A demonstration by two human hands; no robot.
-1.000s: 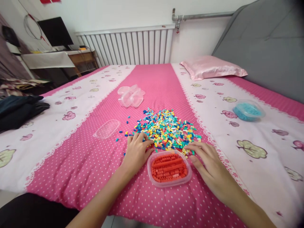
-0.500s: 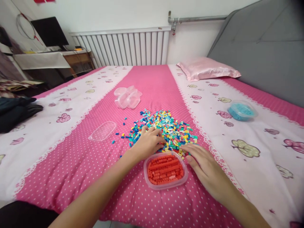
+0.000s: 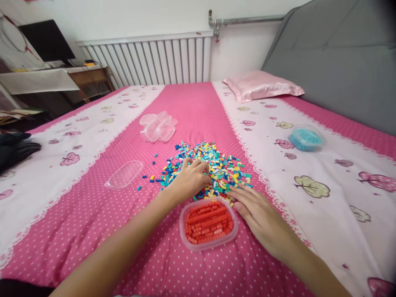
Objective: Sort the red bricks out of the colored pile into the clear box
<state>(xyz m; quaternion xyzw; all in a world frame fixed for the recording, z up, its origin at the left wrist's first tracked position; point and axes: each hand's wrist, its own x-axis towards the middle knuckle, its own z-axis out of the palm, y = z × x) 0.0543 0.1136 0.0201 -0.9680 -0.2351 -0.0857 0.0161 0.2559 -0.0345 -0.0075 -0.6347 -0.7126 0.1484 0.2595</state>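
Note:
A loose pile of small toy bricks (image 3: 216, 163) in blue, teal, yellow, white and red lies on the bed. My left hand (image 3: 192, 179) reaches into its near left side, fingers bent and spread among the bricks; its fingertips are partly hidden and no held brick shows. Along the pile's near right edge rests my right hand (image 3: 255, 208), fingers stretched out and nearly flat, touching bricks at the tips. Between my forearms stands a clear plastic container (image 3: 183, 231), with red bricks (image 3: 208, 222) laid inside in rows.
Left of the pile lies a clear lid (image 3: 125, 174); beyond it sit several nested clear containers (image 3: 159, 127). A container of light-blue bricks (image 3: 306, 138) stands to the right. Farther back are a pink pillow (image 3: 262, 85) and a grey headboard (image 3: 334, 57). Dark cloth (image 3: 17, 150) lies at far left.
The view has turned slightly right, so everything sits further left. My left hand has shifted a little within the bricks, its fingers more spread. My right hand stays at the pile's edge.

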